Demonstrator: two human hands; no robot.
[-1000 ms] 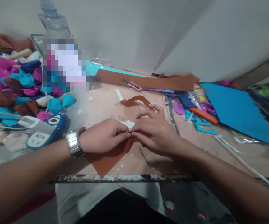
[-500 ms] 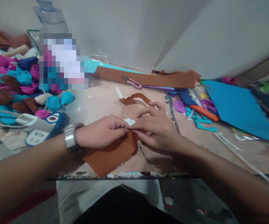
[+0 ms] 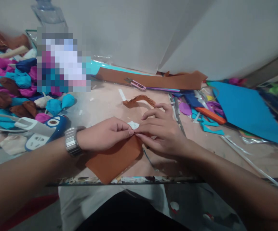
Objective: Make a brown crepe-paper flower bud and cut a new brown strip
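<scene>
Both my hands meet over a brown sheet [image 3: 116, 158] that looks like foam or thick paper, its lower corner reaching past the table's front edge. My left hand [image 3: 105, 133], with a metal bracelet [image 3: 72, 141] at the wrist, pinches the sheet's upper edge between thumb and forefinger. Against those fingertips, my right hand [image 3: 164, 133] pinches the same edge, its other fingers raised and bent. A small white piece [image 3: 133, 125] shows just behind the fingertips. Beyond the right hand lies a crinkled brown strip [image 3: 140, 98] with a white end. The pinched spot itself is mostly hidden.
Pink thread snips [image 3: 138, 85] lie on a long brown piece [image 3: 177, 81] at the back. To the right are an orange cutter [image 3: 211, 115] and a blue sheet [image 3: 247, 109]. A power strip [image 3: 39, 138] and several colourful wrapped bundles [image 3: 23, 78] crowd the left.
The fingertips of my left hand have shifted slightly toward the right hand along the sheet's edge. Both hands keep their pinch, and the view has moved a little.
</scene>
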